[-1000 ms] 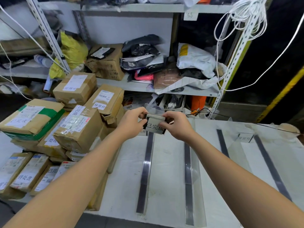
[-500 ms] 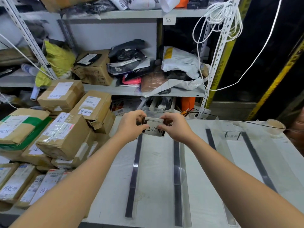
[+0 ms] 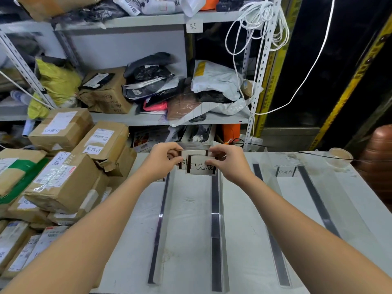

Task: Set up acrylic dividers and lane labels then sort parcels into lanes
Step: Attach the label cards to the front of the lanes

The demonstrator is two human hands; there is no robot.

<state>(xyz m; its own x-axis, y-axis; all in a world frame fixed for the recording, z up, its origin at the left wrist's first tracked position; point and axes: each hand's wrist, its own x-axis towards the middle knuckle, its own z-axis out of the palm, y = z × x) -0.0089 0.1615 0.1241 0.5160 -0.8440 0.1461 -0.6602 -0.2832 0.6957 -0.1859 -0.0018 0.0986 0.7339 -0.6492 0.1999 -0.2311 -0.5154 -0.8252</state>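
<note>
A label card (image 3: 200,166) printed 已完成 was held up above the far end of the white desk (image 3: 191,230), pinched at its left edge by the left hand (image 3: 161,161) and at its right edge by the right hand (image 3: 228,163). A second card (image 3: 182,164) was partly hidden behind it. Clear dividers (image 3: 220,209) stood along dark strips (image 3: 215,240) on the desk. Another label (image 3: 285,171) stood farther right. Cardboard parcels (image 3: 63,177) were piled at the left.

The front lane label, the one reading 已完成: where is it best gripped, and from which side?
By its short ends, from both sides. The front lane label is a thin flat card facing the camera, overlapping the second label. The left hand and right hand pinch the outer ends, leaving the print readable.
</note>
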